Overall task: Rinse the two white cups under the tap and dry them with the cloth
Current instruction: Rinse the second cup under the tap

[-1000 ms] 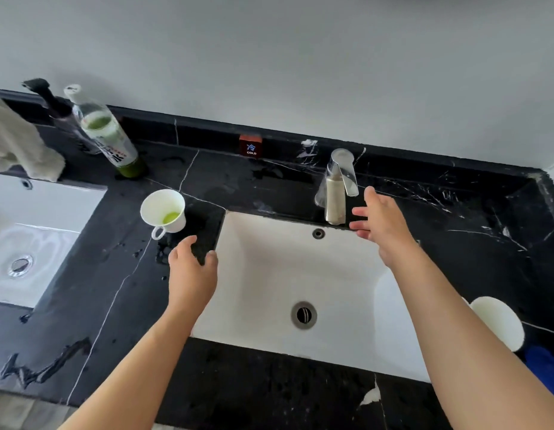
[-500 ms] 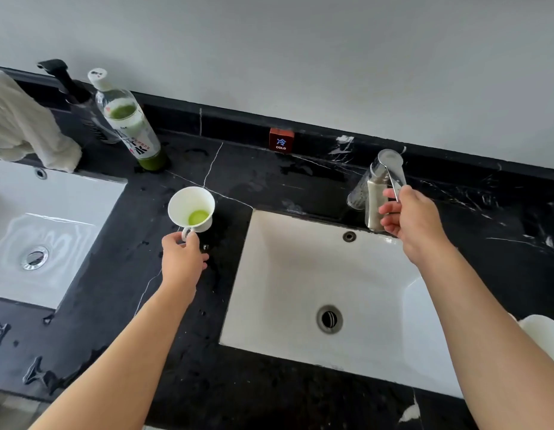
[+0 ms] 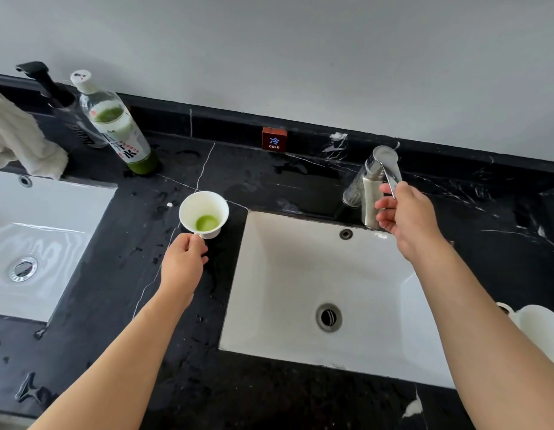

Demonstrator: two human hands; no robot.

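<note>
A white cup (image 3: 203, 209) with a little green liquid in its bottom stands upright on the black counter, left of the sink (image 3: 300, 274). My left hand (image 3: 184, 262) pinches its handle from the near side. My right hand (image 3: 406, 215) grips the lever of the steel tap (image 3: 370, 181) at the sink's back edge; no water is visible. A second white cup (image 3: 541, 328) sits at the right edge, partly hidden by my right forearm. A white cloth (image 3: 18, 141) hangs at the far left.
A bottle of green drink (image 3: 117, 128) and a black pump dispenser (image 3: 61, 100) stand at the back left. A second sink (image 3: 30, 243) lies on the left. A small red "COLD" sign (image 3: 274, 139) sits on the backsplash. The counter (image 3: 269, 181) is wet.
My left hand moved forward and closed on the cup's handle. My right hand rose from beside the tap and took hold of its lever.
</note>
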